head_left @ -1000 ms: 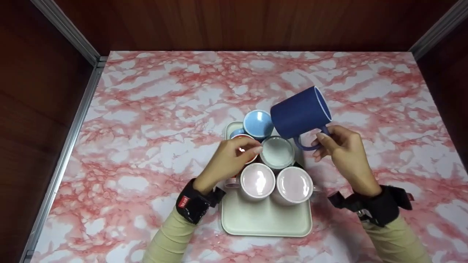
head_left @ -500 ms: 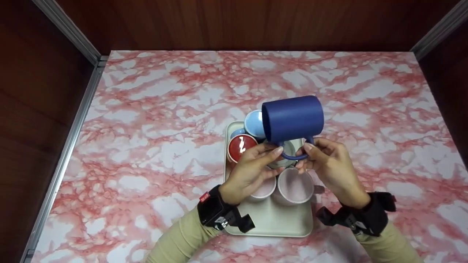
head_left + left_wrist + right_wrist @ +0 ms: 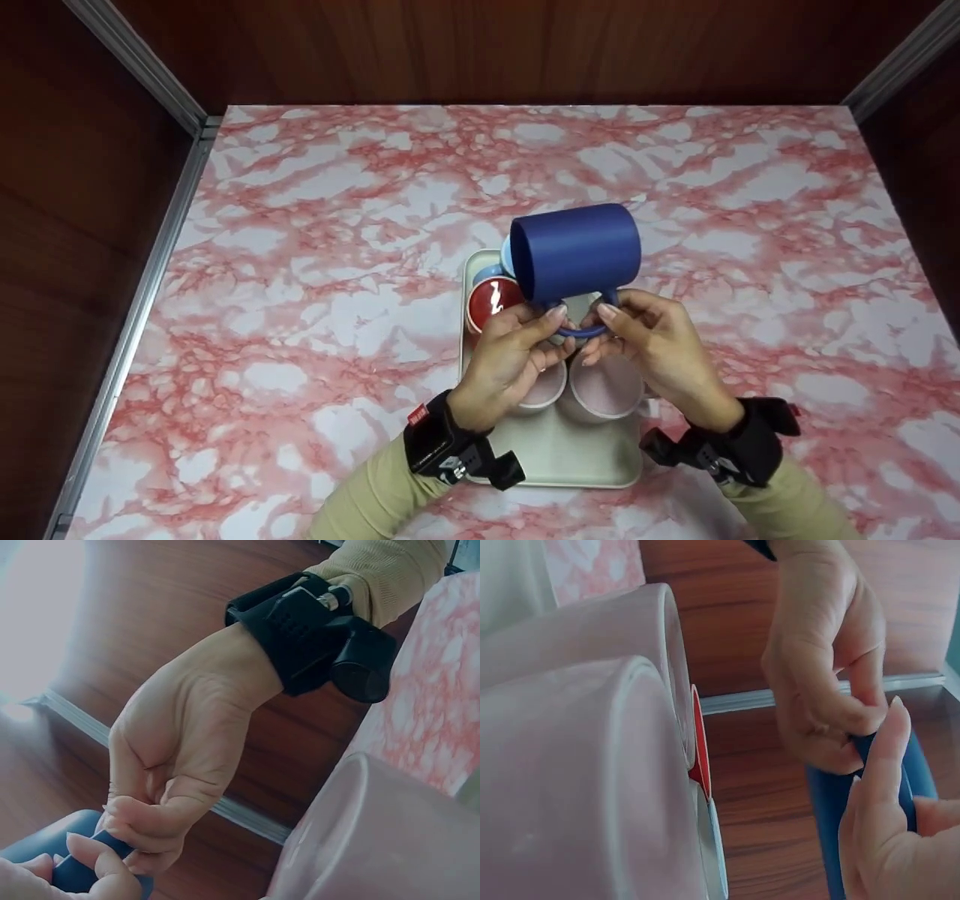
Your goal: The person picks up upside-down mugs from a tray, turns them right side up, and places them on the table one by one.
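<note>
A dark blue mug (image 3: 579,251) is held on its side above the tray, its mouth facing left and its handle toward the person. At the mouth end of the handle, my left hand (image 3: 504,364) pinches with thumb and fingers. My right hand (image 3: 664,349) pinches the handle near the mug's base. Both hands grip the blue handle (image 3: 105,844) close together in the left wrist view. Beneath the hands, two pale pink mugs (image 3: 607,386) stand on the tray. A red mug (image 3: 491,301) stands left of the blue one, which mostly covers a light blue mug (image 3: 506,259).
The cream tray (image 3: 559,461) lies on a pink and white marbled table (image 3: 300,300). Dark wooden panels (image 3: 525,52) rise behind and at both sides, with metal rails (image 3: 135,330) at the left. Pink mugs (image 3: 547,795) fill the left of the right wrist view.
The blue mug turned from mouth right to mouth left and came a little left. My left hand left the red mug and took the handle too. My right hand moved left, still gripping.
</note>
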`<state>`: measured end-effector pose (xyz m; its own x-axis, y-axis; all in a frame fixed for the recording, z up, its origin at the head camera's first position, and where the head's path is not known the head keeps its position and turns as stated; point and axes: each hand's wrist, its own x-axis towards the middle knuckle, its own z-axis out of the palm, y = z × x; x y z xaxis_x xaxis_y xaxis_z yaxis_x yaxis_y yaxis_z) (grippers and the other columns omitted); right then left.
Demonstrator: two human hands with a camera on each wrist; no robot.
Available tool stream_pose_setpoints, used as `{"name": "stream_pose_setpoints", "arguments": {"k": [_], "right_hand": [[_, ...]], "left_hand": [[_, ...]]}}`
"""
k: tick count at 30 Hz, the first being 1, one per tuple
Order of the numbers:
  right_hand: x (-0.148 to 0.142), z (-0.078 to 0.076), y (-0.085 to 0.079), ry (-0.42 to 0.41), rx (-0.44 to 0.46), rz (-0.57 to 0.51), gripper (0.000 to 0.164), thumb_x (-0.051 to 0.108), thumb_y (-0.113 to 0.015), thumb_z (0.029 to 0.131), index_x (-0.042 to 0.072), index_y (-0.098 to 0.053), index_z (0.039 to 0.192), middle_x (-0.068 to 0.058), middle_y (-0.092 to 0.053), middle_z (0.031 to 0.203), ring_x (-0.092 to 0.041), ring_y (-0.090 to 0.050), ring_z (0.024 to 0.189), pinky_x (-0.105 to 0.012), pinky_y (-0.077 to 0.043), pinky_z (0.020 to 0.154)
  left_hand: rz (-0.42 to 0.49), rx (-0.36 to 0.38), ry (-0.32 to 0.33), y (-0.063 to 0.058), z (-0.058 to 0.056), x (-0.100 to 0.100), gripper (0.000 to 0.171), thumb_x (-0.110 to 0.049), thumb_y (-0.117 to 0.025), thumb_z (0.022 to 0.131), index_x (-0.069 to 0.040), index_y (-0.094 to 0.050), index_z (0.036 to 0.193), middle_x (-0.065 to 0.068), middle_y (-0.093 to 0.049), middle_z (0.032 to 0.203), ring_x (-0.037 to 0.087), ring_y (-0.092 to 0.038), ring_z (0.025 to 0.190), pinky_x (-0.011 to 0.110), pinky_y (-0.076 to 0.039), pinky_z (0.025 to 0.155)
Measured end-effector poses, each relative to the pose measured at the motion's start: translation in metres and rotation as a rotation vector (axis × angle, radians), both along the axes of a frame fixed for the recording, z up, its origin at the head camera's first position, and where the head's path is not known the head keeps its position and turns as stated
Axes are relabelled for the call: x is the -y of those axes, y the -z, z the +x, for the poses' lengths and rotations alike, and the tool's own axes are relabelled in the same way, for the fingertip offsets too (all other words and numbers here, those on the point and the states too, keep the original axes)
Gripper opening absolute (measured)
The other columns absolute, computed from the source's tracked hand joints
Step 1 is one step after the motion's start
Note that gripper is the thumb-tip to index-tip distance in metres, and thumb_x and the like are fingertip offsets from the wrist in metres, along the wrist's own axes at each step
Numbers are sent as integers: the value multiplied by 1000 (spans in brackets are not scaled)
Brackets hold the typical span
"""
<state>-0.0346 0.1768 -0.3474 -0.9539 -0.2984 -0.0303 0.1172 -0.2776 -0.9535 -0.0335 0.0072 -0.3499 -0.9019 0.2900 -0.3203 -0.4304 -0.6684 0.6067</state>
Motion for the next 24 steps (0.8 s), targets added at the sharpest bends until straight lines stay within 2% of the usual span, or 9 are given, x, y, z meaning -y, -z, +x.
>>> {"name": "stream_pose_setpoints", "arguments": {"k": [3, 5, 10, 14, 19, 24], "right_hand": [[-3, -2, -2, -44, -34, 55, 28, 7, -52, 93, -16, -50, 109, -23, -59, 91, -27, -63, 70, -43, -52, 65], [-7, -4, -4, -36, -43, 121, 31, 10, -53, 93, -15, -51, 112, -23, -59, 92, -27, -63, 72, -44, -52, 65], [-27, -13, -7, 58, -40, 241, 32, 13, -55, 92, -14, -54, 110, -25, -60, 95, -28, -62, 77, -41, -52, 69], [-50, -20, -5, 110, -75, 225, 32, 12, -55, 92, -16, -54, 109, -23, -62, 93, -27, -62, 77, -37, -52, 71], [-75, -27, 2, 77, -151, 138, 28, 5, -50, 93, -18, -52, 108, -23, -62, 93, -27, -62, 78, -31, -52, 71], [-92, -30, 5, 98, -135, 201, 27, 7, -51, 93, -15, -54, 108, -22, -61, 94, -25, -61, 79, -30, -51, 72]], "left_hand": [[-10, -44, -15, -3, 0, 7, 15, 8, -47, 90, -1, -56, 82, 9, -57, 78, 15, -56, 66, 24, -49, 61], [-14, -69, -38, -5, -1, 12, 13, 9, -47, 90, 1, -57, 85, 9, -57, 78, 16, -57, 66, 25, -49, 62], [-45, -103, -131, -9, -7, 30, 14, 9, -50, 88, 1, -60, 83, 10, -59, 77, 17, -57, 68, 26, -50, 64], [-111, -124, -214, -10, -17, 48, 14, 8, -54, 86, 0, -63, 80, 11, -59, 73, 17, -56, 62, 26, -50, 62], [-214, -138, -354, -3, -36, 71, 6, 9, -57, 84, 6, -63, 82, 14, -59, 73, 18, -57, 62, 27, -51, 61], [-366, -134, -442, 16, -57, 89, 8, 9, -60, 82, 12, -63, 89, 14, -61, 73, 15, -56, 56, 23, -49, 53]]}}
